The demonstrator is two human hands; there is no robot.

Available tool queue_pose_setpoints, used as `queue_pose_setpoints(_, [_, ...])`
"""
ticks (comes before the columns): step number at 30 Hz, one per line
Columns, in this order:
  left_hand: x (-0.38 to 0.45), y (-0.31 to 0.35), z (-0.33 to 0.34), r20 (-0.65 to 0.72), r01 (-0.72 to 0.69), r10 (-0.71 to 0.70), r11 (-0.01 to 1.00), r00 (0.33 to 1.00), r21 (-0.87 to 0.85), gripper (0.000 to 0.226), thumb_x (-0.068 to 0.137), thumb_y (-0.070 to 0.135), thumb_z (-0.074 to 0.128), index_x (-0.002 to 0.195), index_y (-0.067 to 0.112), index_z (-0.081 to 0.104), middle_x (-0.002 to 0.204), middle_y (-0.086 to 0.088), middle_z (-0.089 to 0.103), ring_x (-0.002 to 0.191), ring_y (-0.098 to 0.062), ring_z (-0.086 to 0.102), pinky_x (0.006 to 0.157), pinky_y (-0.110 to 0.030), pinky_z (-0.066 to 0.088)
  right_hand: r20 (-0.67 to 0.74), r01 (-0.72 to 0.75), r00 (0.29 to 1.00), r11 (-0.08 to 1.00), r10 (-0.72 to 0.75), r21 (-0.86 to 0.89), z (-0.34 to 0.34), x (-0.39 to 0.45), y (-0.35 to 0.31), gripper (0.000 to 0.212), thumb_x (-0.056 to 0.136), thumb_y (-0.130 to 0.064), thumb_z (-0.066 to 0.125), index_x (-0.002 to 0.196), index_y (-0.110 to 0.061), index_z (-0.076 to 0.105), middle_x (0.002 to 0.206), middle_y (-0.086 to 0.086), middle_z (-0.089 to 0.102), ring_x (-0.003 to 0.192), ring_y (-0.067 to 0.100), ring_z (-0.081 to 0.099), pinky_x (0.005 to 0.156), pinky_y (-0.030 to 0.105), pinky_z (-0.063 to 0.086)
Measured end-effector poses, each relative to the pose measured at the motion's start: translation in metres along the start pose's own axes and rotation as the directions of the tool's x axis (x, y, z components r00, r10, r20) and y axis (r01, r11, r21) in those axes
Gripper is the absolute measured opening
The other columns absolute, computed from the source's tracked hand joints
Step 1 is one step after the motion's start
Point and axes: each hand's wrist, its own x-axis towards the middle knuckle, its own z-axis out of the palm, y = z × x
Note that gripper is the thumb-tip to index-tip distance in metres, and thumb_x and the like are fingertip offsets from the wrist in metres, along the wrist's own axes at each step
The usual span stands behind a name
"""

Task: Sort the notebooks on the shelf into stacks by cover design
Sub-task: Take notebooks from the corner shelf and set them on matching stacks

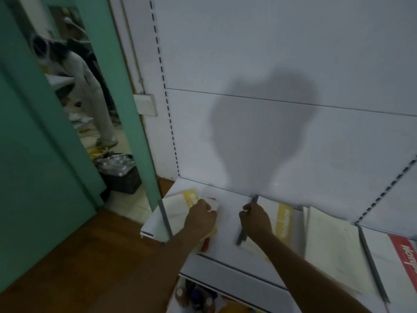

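On the white shelf [228,224], our left hand [199,219] grips a yellow-banded notebook [180,205]; our right hand [256,219] curls around a grey divider [242,234]. Rightward along the shelf, a red notebook [400,251] bears unreadable lettering.

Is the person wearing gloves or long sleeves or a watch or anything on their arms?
No. The left hand and the right hand are both bare, with no gloves. Both forearms are bare too, with no sleeves showing. No watch, ring or bracelet shows, though the picture is dim and a bit blurry.
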Motion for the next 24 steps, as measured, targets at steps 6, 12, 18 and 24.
queue_pose_setpoints(6, [0.004,-0.068,-0.063,-0.082,0.16,-0.154,0.984,0.985,0.078,0.055,0.088,0.029,0.055,0.135,0.006,0.037,0.12,-0.014,0.056,0.111,-0.03,0.057,0.091,-0.036,0.05,0.221,0.106,0.972,0.986,-0.077,-0.124,0.072,-0.01,-0.043,0.044,0.094,-0.029,0.047,0.133,-0.006,0.049,0.133,0.011,0.054,0.12,0.025,0.051,0.099,0.031,0.043])
queue_pose_setpoints(12, [0.001,-0.094,-0.068,0.053,0.245,-0.245,0.97,0.968,0.004,0.016,0.087,0.021,0.059,0.088,0.008,0.052,0.09,-0.007,0.053,0.084,-0.022,0.054,0.064,-0.027,0.052,0.22,0.05,0.975,0.982,-0.008,-0.183,0.1,-0.021,-0.05,0.042,0.086,-0.024,0.056,0.122,-0.003,0.048,0.115,0.012,0.056,0.101,0.026,0.059,0.08,0.031,0.052])
queue_pose_setpoints(18, [0.003,-0.101,-0.057,0.046,0.266,-0.264,0.962,0.964,-0.055,0.021,0.086,0.016,0.062,0.102,0.006,0.052,0.096,-0.007,0.052,0.092,-0.024,0.054,0.074,-0.027,0.05,0.263,-0.02,0.964,0.997,0.038,-0.073,0.103,-0.028,-0.045,0.037,0.086,-0.023,0.059,0.115,-0.003,0.049,0.11,0.012,0.06,0.095,0.025,0.061,0.073,0.033,0.053])
queue_pose_setpoints(24, [0.007,-0.09,-0.044,0.044,0.313,-0.31,0.939,0.95,-0.141,0.011,0.086,0.012,0.062,0.089,0.01,0.051,0.099,-0.011,0.057,0.087,-0.022,0.052,0.065,-0.025,0.045,0.278,-0.051,0.96,0.996,0.028,0.078,0.08,-0.025,-0.038,0.03,0.092,-0.019,0.052,0.118,-0.006,0.048,0.112,0.01,0.056,0.098,0.025,0.057,0.079,0.035,0.051])
